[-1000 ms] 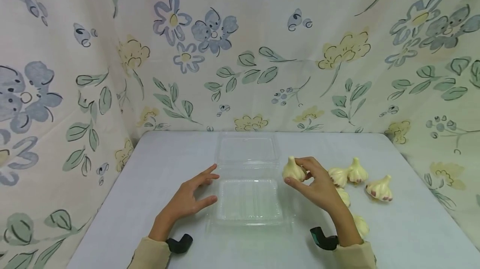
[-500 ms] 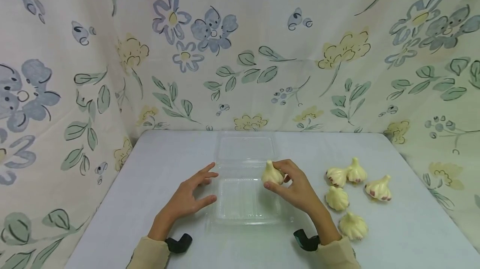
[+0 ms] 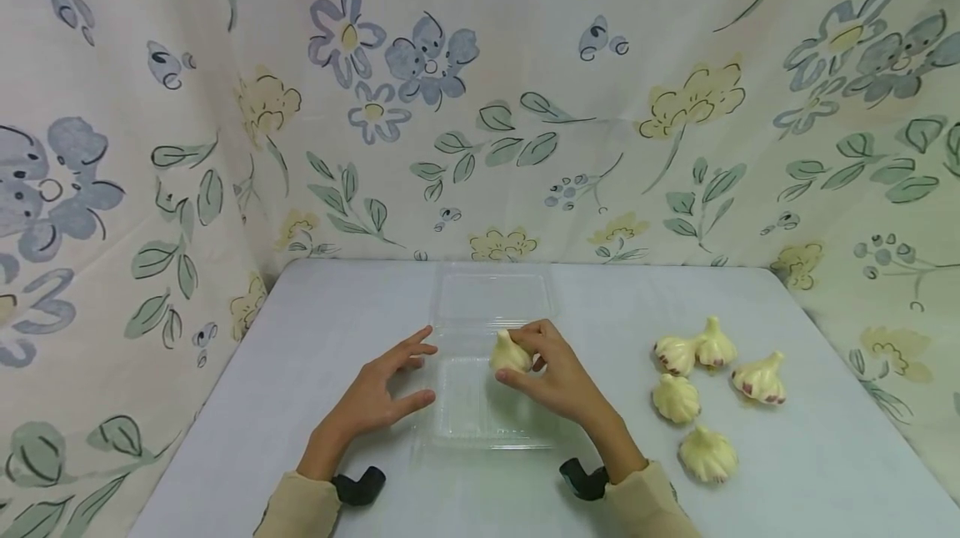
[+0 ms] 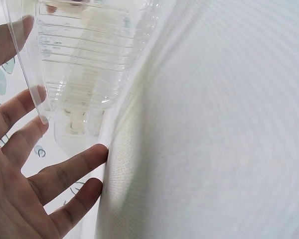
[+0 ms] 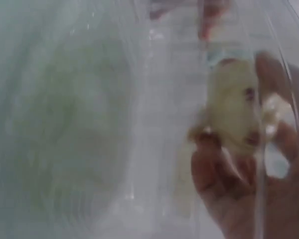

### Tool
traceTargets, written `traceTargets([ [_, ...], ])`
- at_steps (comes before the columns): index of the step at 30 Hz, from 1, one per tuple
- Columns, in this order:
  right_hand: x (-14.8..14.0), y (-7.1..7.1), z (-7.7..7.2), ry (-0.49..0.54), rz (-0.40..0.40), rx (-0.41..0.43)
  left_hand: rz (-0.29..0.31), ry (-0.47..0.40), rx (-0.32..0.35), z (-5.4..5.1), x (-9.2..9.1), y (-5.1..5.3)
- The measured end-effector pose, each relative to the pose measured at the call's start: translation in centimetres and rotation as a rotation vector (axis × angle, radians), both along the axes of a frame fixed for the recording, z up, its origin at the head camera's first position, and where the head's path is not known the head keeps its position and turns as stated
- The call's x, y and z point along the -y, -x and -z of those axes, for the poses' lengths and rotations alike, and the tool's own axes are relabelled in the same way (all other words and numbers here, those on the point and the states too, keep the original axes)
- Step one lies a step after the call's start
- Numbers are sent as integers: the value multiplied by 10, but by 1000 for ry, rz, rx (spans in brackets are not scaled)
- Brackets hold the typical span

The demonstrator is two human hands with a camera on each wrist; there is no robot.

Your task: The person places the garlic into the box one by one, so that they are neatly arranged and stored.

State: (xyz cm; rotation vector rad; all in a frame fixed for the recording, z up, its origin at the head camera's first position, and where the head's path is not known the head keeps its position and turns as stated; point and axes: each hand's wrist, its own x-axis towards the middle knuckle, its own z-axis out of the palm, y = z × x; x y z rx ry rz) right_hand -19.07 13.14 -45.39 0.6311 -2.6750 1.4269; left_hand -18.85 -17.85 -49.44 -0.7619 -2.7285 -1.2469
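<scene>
My right hand [image 3: 558, 375] pinches a garlic bulb [image 3: 510, 352] between thumb and fingers, over the base of a clear plastic clamshell box [image 3: 461, 413]. In the right wrist view the held garlic bulb [image 5: 233, 104] shows blurred through the box's transparent wall. At the box's left side, my left hand [image 3: 371, 396] has its fingers spread and relaxed. The left wrist view puts some fingertips of the left hand [image 4: 20, 169] at the rim of the clamshell box [image 4: 84, 55], while others rest on the tabletop. Whether those fingertips press the rim cannot be told.
The box's lid [image 3: 493, 296] lies folded back towards the far table edge. Several more garlic bulbs [image 3: 677, 398] are spread over the right part of the white table [image 3: 817, 471]. A floral curtain [image 3: 480, 104] hangs behind and at both sides.
My right hand has carried the garlic bulb leftwards, from beside the box to above its base. The left hand has stayed in place at the box's left side.
</scene>
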Motion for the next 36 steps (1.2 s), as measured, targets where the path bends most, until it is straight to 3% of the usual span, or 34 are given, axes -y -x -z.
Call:
traceTargets([
  [8, 31, 5, 5, 16, -17, 32, -13, 1, 11, 1, 0, 1],
  [17, 65, 7, 13, -35, 32, -31, -3, 6, -8, 1, 0, 1],
  [27, 81, 8, 19, -108, 73, 39, 4, -3, 0, 2, 1, 1],
  [36, 78, 6, 19, -104, -9, 97, 2, 4, -12, 0, 1, 0],
])
